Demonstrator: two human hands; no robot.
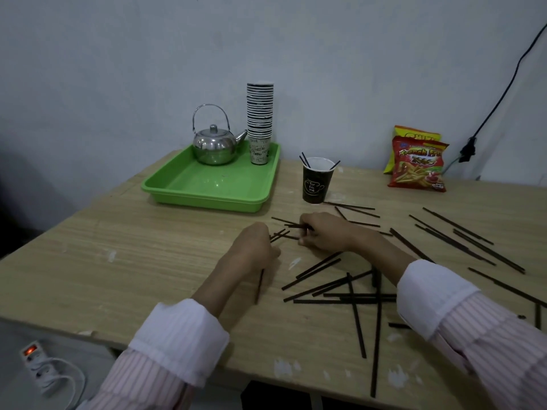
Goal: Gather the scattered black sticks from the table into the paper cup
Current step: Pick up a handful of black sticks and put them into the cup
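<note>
**A:** Where are the thin black sticks (344,301)?

**B:** Most lie scattered and crossing one another over the right half of the pale wooden table (118,261), from the near edge back toward the far one. Three stand in the black paper cup with a white inside (316,184), upright near the middle of the far edge.

**A:** And the hands?

**B:** Both are just in front of that cup, close together. The left hand (256,247) has its fingers curled round a few sticks, with ends poking out past the fist. The right hand (325,232) curls its fingers on a few more, just beside the left's fingertips.

**A:** What else is there?

**B:** A green plastic tray (165,187) at the far left corner carries a shiny steel kettle (214,146) and a tall stack of paper cups (260,113). Two red-and-yellow snack bags (417,167) lean on the pale wall (118,54) at the far edge, to the right. A black cable (503,93) hangs down that wall, and a white power strip (35,359) lies on the floor at the left.
</note>
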